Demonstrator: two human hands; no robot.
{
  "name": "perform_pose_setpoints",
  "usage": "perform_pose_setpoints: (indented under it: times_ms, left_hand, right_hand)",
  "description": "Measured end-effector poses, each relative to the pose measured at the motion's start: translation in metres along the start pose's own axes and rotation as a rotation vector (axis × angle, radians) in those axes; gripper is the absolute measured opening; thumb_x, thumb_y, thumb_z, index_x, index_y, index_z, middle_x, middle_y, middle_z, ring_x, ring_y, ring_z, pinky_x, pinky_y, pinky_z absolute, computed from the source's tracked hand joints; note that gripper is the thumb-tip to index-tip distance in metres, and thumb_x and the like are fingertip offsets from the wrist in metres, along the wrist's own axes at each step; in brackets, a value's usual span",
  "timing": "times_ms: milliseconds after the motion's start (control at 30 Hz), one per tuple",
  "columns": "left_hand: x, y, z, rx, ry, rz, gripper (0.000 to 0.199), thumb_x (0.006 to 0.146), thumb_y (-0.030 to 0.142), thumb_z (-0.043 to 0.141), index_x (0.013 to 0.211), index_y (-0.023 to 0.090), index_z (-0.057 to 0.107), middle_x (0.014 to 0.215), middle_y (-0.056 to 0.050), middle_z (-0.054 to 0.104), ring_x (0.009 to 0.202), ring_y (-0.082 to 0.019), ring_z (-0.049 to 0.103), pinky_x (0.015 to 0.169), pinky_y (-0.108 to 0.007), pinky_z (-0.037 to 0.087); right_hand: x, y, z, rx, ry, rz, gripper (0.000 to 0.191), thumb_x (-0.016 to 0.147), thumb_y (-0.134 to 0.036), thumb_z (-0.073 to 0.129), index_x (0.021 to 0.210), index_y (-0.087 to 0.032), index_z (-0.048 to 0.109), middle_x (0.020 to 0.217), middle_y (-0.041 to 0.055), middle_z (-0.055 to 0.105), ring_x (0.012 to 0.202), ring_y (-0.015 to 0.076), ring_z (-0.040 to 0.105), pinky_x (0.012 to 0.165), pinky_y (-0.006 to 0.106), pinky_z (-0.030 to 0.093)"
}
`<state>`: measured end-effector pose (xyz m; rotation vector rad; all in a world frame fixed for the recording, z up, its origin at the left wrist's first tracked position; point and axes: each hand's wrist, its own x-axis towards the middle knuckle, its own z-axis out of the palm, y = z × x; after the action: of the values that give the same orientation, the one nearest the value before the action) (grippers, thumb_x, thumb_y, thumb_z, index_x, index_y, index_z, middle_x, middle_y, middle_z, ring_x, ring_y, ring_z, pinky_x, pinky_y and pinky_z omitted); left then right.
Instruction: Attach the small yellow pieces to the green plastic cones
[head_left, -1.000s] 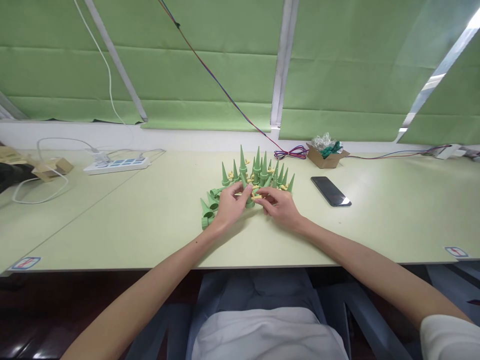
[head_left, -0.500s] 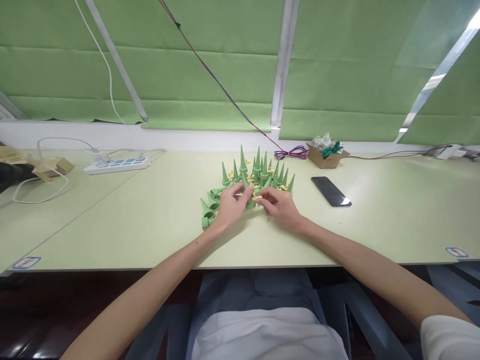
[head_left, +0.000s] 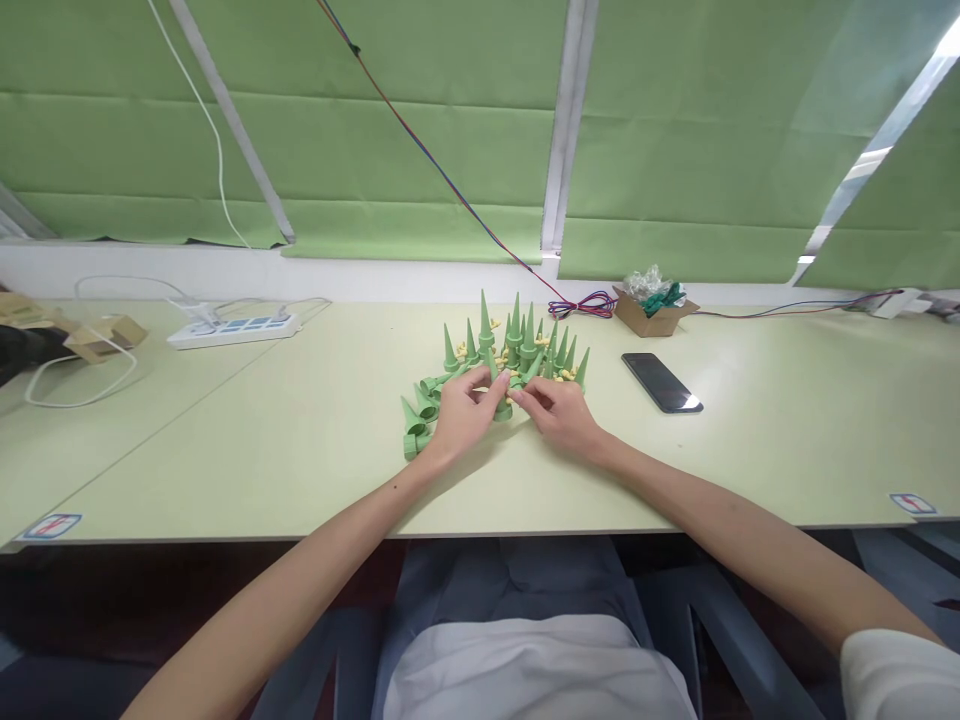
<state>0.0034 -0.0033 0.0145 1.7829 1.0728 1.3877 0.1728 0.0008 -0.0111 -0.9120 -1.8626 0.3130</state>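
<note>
My left hand [head_left: 470, 405] is closed around a green cone-shaped piece [head_left: 502, 410], whose wide round base shows below the fingers. My right hand [head_left: 559, 408] pinches at that cone's right side. A bit of yellow shows between the fingertips, where a small yellow piece is mostly hidden. Just behind both hands, several green cones [head_left: 514, 335] stand upright in a cluster, with small yellow pieces [head_left: 568, 375] among them. More green cones [head_left: 414, 418] lie on their sides to the left of my left hand.
A black phone [head_left: 661, 382] lies on the pale table [head_left: 300, 450] to the right. Behind it sit a small cardboard box [head_left: 654, 318] holding clear plastic and green material, and a coiled cable [head_left: 589, 305]. At left are a white power strip [head_left: 234, 331] and a cardboard piece [head_left: 107, 338].
My right fingertips have moved slightly left, against the held cone. The yellow piece in them, plainer before, is now mostly covered. The left hand is nearly still.
</note>
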Motion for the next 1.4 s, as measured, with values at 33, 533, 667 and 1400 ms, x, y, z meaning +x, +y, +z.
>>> perform_pose_setpoints:
  times_ms: [33,533,667,1400]
  left_hand:
    - [0.0001,0.0002,0.0,-0.003,-0.001,-0.002,0.053,0.087,0.053,0.063,0.061,0.019,0.033,0.06,0.004,0.028,0.05,-0.008,0.027,0.047,-0.026,0.02]
    - [0.0032,-0.0046,-0.0016,0.042,0.051,0.019,0.05,0.087,0.051,0.063,0.06,0.018,0.037,0.058,0.004,0.031,0.049,-0.008,0.029,0.046,-0.025,0.022]
    - [0.0022,-0.003,-0.0004,0.029,0.038,0.039,0.053,0.086,0.053,0.064,0.059,0.019,0.034,0.058,0.004,0.029,0.048,-0.007,0.027,0.044,-0.025,0.02]
    - [0.0033,-0.005,-0.0013,0.061,0.058,0.006,0.047,0.088,0.049,0.061,0.06,0.019,0.039,0.059,0.003,0.033,0.05,-0.009,0.03,0.047,-0.026,0.022]
  right_hand:
    - [0.0,0.0,0.0002,-0.015,0.001,-0.004,0.047,0.098,-0.047,0.054,0.061,-0.019,0.05,0.051,-0.0044,0.046,0.048,0.0086,0.035,0.05,0.024,0.033]
    - [-0.0025,-0.0018,-0.0024,0.033,-0.034,-0.054,0.019,0.097,-0.034,0.053,0.088,-0.02,0.062,0.067,0.0011,0.061,0.056,0.0125,0.05,0.053,0.025,0.041]
    - [-0.0011,-0.0021,-0.0027,0.005,-0.04,-0.037,0.024,0.098,-0.034,0.052,0.08,-0.019,0.058,0.063,-0.0012,0.056,0.052,0.0107,0.043,0.053,0.025,0.036]
    - [-0.0022,-0.003,-0.0035,0.076,-0.167,0.008,0.014,0.096,-0.033,0.054,0.098,-0.019,0.058,0.067,-0.0011,0.057,0.056,0.0133,0.05,0.055,0.025,0.04]
